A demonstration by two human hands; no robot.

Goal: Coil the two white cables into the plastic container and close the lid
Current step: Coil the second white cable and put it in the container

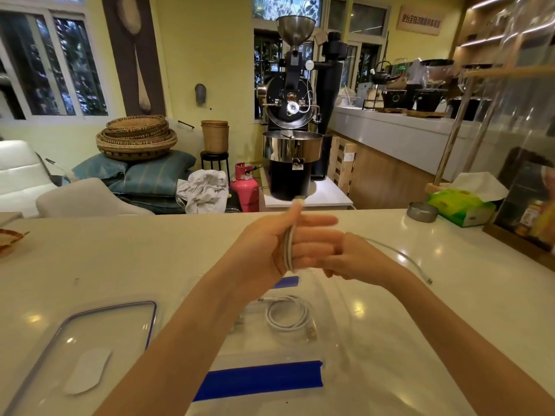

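My left hand [270, 244] is raised over the counter with several loops of a white cable [289, 250] wound around its fingers; one plug sticks up past the fingertips. My right hand [357, 259] is closed on the same cable just beside it, and the loose tail [405, 256] arcs right and down to the counter. Below my hands stands the clear plastic container [339, 298] with blue clips [261, 379]. A second white cable [288, 316] lies coiled inside it. The clear lid [99, 349] with a purple rim lies flat to the left.
The white counter [120, 259] runs across the view. At its far right stand a green tissue box [462, 208], a small metal dish [422, 211] and a wooden-framed case [528, 205]. A woven tray [9, 238] sits at the left edge.
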